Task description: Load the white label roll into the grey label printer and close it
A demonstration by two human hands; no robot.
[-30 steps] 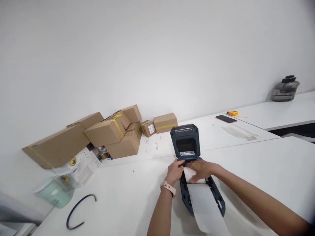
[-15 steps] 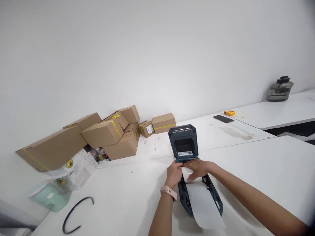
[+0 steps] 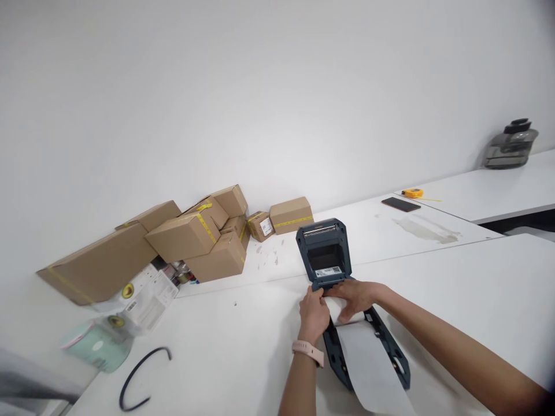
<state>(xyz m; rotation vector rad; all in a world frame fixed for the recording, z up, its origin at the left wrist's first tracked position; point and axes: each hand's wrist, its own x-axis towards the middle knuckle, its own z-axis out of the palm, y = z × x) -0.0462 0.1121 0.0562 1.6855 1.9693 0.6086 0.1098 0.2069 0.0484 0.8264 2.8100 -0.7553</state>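
Note:
A dark blue label printer (image 3: 325, 254) lies on the white table with its lid swung up and back. A white paper roll sits in its bay, and a long strip of white paper (image 3: 368, 364) runs out toward me over the base. My left hand (image 3: 314, 315), with a pink watch on the wrist, grips the printer's left edge beside the roll, fingers curled. My right hand (image 3: 358, 296) rests on top of the roll, its fingers bent over the paper and pressing on it.
Several cardboard boxes (image 3: 191, 234) are piled against the wall at left. A mint-green roll (image 3: 97, 346) and a black cable (image 3: 143, 370) lie at the near left. A phone (image 3: 399, 203), a yellow tape measure (image 3: 411, 192) and a grey appliance (image 3: 511, 147) sit on the tables at right.
The view shifted slightly. My left hand slid a little toward me along the printer's left edge. My right hand stays on the roll.

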